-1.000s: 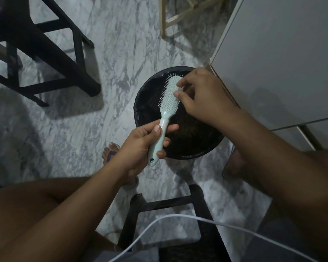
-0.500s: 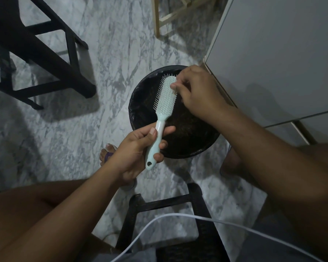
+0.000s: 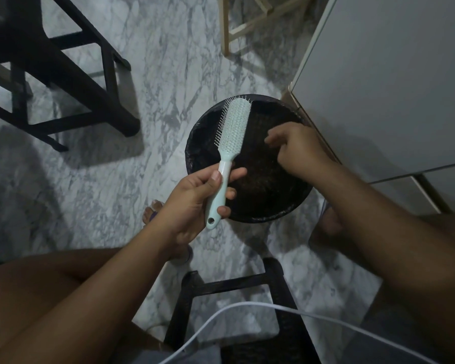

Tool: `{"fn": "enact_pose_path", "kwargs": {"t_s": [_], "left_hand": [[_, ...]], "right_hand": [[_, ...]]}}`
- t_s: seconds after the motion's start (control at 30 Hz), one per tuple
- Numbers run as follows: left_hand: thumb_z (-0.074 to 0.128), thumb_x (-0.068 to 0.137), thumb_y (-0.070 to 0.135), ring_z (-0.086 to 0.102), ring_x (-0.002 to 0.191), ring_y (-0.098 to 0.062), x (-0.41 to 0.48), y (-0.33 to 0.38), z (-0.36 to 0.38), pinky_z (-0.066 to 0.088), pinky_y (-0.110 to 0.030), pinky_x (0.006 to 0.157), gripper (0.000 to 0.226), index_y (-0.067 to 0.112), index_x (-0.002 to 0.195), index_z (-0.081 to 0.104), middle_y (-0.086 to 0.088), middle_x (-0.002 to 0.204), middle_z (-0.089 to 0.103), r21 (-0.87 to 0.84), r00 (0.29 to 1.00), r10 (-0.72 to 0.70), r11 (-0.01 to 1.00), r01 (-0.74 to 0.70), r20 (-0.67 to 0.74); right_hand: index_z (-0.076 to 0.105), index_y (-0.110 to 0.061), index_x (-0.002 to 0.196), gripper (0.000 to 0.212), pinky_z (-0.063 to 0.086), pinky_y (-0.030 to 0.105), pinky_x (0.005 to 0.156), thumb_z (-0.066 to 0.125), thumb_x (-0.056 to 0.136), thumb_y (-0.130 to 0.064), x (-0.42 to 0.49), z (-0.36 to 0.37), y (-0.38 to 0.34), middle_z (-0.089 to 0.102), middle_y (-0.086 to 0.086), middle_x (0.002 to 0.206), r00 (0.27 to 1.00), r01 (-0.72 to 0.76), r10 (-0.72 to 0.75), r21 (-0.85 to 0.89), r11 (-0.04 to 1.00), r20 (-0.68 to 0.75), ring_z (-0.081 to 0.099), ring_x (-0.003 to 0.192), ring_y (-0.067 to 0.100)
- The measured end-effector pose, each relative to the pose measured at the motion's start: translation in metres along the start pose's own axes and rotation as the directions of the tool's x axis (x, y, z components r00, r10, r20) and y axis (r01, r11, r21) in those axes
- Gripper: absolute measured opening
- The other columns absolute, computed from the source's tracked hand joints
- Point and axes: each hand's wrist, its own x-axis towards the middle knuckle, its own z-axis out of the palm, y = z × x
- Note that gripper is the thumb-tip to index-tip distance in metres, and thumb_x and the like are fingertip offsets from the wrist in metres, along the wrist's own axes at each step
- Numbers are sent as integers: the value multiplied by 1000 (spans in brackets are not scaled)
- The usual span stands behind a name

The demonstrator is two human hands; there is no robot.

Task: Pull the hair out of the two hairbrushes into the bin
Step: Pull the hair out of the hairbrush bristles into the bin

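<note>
A mint-green hairbrush [image 3: 234, 124] is held bristles-left above the round black bin [image 3: 263, 198] on the marble floor. My left hand [image 3: 195, 198] grips its handle, thumb on top. My right hand [image 3: 297, 148] hovers over the bin's right half, a hand's width from the brush head, fingertips bunched and pointing left. They are blurred, and no hair shows between them against the dark bin. Only this one hairbrush is in view.
A black stool frame [image 3: 63, 74] stands at the upper left and a light wooden frame [image 3: 237, 30] at the top. A white cabinet [image 3: 392, 88] touches the bin's right side. Another black stool [image 3: 221, 285] and a white cable [image 3: 247, 308] lie below my arms.
My right hand has left the brush head and moved right and down over the bin. My left hand still holds the brush in about the same place.
</note>
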Motion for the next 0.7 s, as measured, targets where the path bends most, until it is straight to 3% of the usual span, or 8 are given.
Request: {"fn": "enact_pose_path", "kwargs": {"t_s": [0.07,0.13,0.2,0.3,0.4,0.47,0.57,0.7], "left_hand": [[43,106,14,57,70,-11,0,-1,0,45,-20,52,34,6,136,57,-12,127,71,17,1000,1,1000,-1,-14],[45,105,15,57,71,-11,1,-3,-2,45,-21,52,35,6,136,57,-12,128,71,35,1000,6,999,-5,-20],[45,105,15,57,71,-11,2,-4,-2,46,-21,52,35,6,137,57,-13,128,70,50,1000,11,999,-10,-21],[45,106,14,56,70,-10,2,-5,0,45,-20,52,35,7,138,57,-12,127,71,73,1000,14,997,-13,-6],[45,106,13,54,69,-8,0,-6,4,45,-20,52,36,7,139,57,-12,124,71,81,1000,6,997,-7,11],[45,106,13,54,70,-8,0,-9,4,45,-20,53,36,6,140,57,-11,122,70,121,1000,21,992,-23,13],[46,106,12,53,71,-9,0,-13,3,44,-22,55,36,7,140,57,-10,121,70,205,998,57,977,-58,7],[46,106,11,53,71,-9,1,-13,4,44,-23,55,36,9,139,58,-9,119,72,219,998,62,974,-59,-8]], "right_hand": [[73,-13,108,26,48,19,89,57,90,-3,-3,-2,-9,70,6,111,988,105,-104,1,994,-111,67,99,18],[73,-14,106,18,50,18,81,64,91,-19,-5,-9,-24,70,5,103,928,271,-244,63,960,-281,66,85,13],[72,-15,100,17,47,13,69,69,89,-27,-10,-17,-38,66,3,96,869,418,-364,104,902,-336,61,71,8],[74,-19,96,18,49,18,70,74,84,-32,-15,-17,-50,58,0,99,870,481,-467,60,875,-158,59,71,9],[72,-22,105,25,53,34,85,70,86,-38,-17,-11,-54,51,-4,110,905,426,-425,-65,902,23,57,93,10],[69,-19,111,31,51,35,91,69,87,-38,-17,-13,-61,47,-3,116,922,383,-370,-130,914,117,53,101,11],[68,-14,103,25,49,31,91,70,88,-34,-18,-20,-70,44,1,118,935,342,-310,-213,915,170,54,102,15],[68,-13,103,18,50,37,94,70,90,-24,-19,-19,-75,43,5,122,940,331,-287,-282,900,187,57,103,22]]}}
